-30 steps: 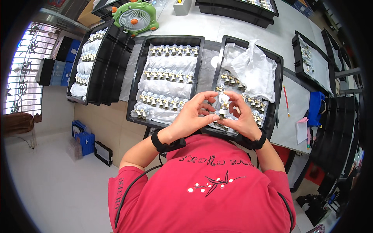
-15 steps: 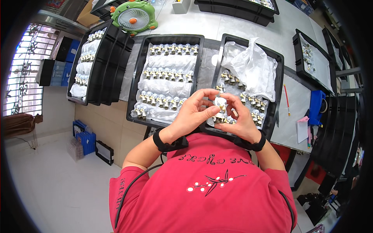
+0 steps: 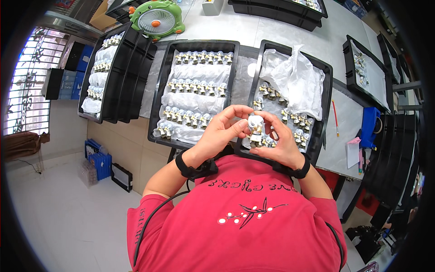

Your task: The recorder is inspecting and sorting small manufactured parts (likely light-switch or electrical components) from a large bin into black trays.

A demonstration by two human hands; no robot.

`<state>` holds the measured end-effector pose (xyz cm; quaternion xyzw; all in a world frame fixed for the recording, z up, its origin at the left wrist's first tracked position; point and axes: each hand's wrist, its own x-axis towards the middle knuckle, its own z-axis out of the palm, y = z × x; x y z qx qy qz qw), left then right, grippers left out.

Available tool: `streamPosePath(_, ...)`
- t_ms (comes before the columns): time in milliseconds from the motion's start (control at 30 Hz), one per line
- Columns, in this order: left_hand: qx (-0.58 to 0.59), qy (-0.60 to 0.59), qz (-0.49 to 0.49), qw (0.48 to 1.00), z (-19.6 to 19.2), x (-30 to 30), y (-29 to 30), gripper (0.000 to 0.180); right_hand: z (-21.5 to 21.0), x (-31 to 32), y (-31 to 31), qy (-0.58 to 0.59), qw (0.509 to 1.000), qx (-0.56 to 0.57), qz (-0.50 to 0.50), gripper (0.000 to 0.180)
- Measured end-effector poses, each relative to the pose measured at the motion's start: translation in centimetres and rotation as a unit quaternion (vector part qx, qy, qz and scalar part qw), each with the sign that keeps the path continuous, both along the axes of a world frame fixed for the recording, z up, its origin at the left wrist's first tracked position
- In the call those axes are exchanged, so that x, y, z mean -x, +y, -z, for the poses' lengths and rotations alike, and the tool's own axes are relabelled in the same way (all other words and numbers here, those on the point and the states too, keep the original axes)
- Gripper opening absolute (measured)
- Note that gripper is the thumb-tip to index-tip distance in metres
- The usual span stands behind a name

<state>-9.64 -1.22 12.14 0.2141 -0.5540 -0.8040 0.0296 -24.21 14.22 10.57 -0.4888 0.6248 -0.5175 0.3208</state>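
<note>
The figurine (image 3: 256, 130) looked like smooth, glossy plastic, the worktop (image 3: 272, 34) smooth and faintly shiny, the trays (image 3: 206, 44) along its near edge black plastic lined with thin, crinkled, filmy sheeting (image 3: 297, 81), and the shirt (image 3: 272, 245) matt cloth.

The left forearm (image 3: 170, 179) and right forearm (image 3: 317, 182) slant inward, bringing both hands close together. The left hand (image 3: 220, 133) stretches thumb and index rightward; the right hand (image 3: 284, 141) (thumb lowest) curls its fingers (image 3: 274, 121) leftward in a cupped grip.
</note>
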Motion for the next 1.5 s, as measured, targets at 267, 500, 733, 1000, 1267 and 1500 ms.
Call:
streamPosePath(267, -0.170, 0.000, 0.018, 0.985, 0.0, 0.4, 1.1, 0.048, -0.3, -0.1, -0.3, -0.070, 0.997, -0.006, -0.021, 0.079)
streamPosePath(500, -0.079, 0.035, -0.014, 0.996, 0.0, 0.3, 1.0, 0.045, -0.8, -0.4, -0.6, 0.067, 0.997, 0.038, 0.022, 0.073)
streamPosePath(733, -0.134, 0.032, -0.034, 0.990, -0.2, -0.2, 1.2, 0.037, -1.4, -0.6, -0.4, 0.113, 0.991, 0.045, 0.046, 0.073)
streamPosePath(1000, -0.181, 0.014, -0.006, 0.983, 0.3, -0.7, 1.2, 0.031, -1.7, -0.9, -0.3, 0.135, 0.987, 0.065, 0.055, 0.073)
streamPosePath(1267, -0.101, 0.058, -0.038, 0.992, 0.1, -0.6, 2.0, 0.039, -1.2, -1.0, -0.2, 0.145, 0.984, 0.082, 0.058, 0.073)
streamPosePath(1500, -0.015, 0.077, -0.056, 0.995, -0.4, -0.8, 2.6, 0.048, -0.7, -0.9, 0.0, 0.125, 0.989, 0.070, 0.047, 0.072)
